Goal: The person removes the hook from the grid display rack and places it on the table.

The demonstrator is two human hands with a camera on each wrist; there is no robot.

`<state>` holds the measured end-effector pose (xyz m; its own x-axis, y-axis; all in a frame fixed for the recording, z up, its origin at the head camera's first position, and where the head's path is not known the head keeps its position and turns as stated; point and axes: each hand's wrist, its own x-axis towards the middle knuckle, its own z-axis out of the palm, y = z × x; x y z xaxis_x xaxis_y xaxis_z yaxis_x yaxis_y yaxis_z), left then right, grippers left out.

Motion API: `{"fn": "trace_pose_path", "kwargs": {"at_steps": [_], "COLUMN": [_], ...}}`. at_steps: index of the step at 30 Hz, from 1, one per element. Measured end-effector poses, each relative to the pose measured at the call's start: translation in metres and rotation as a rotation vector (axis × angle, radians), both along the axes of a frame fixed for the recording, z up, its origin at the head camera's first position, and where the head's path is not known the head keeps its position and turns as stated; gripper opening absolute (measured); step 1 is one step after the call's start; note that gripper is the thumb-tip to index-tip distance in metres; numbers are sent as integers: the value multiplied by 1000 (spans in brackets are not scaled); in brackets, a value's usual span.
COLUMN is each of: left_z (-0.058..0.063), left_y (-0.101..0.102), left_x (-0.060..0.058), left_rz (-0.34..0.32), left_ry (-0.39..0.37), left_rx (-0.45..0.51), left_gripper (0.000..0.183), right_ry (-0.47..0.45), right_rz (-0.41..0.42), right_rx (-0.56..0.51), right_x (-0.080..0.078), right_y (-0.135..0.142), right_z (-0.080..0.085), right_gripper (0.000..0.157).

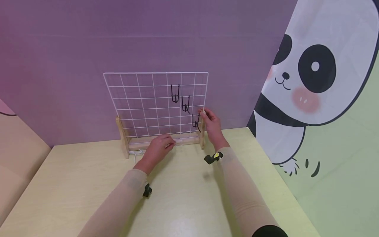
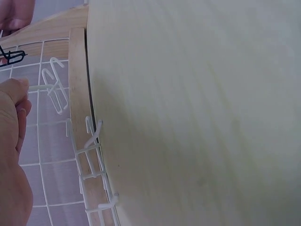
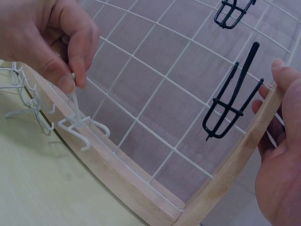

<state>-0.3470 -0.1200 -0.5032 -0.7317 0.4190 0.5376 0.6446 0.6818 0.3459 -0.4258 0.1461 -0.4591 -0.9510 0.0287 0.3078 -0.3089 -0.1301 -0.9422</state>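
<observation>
A white wire grid panel (image 1: 145, 98) stands upright in a wooden base with two side posts. My left hand (image 1: 161, 148) pinches a white wire hook (image 3: 77, 120) by its stem, low in front of the panel; its prongs point away from the fingertips. At the panel's right side, my right hand (image 1: 211, 123) grips the top of the wooden post (image 3: 230, 160) and the panel edge, thumb in front and fingers behind. Three black hooks hang stepwise on the right part of the grid: an upper one (image 1: 175, 93), a middle one (image 1: 185, 104) and a lower one (image 1: 195, 121).
Several loose white hooks (image 2: 94, 160) lie by the base's front bar, towards its left end. The base stands on a pale wooden table (image 1: 183, 191), close to a purple wall (image 1: 148, 39). A panda picture (image 1: 319, 75) covers the right wall.
</observation>
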Motion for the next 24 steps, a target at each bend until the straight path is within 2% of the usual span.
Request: {"fn": "trace_pose_path", "kwargs": {"at_steps": [12, 24], "left_z": [-6, -10], "left_y": [-2, -4], "left_x": [0, -4], "left_rz": [14, -21], "left_ry": [-34, -40], "left_rx": [-1, -13], "left_gripper": [8, 8], "right_ry": [-12, -4], "right_rz": [9, 5], "right_rx": [17, 19], "right_x": [1, 2], "right_y": [1, 0], "right_z": [0, 1], "right_gripper": [36, 34]}}
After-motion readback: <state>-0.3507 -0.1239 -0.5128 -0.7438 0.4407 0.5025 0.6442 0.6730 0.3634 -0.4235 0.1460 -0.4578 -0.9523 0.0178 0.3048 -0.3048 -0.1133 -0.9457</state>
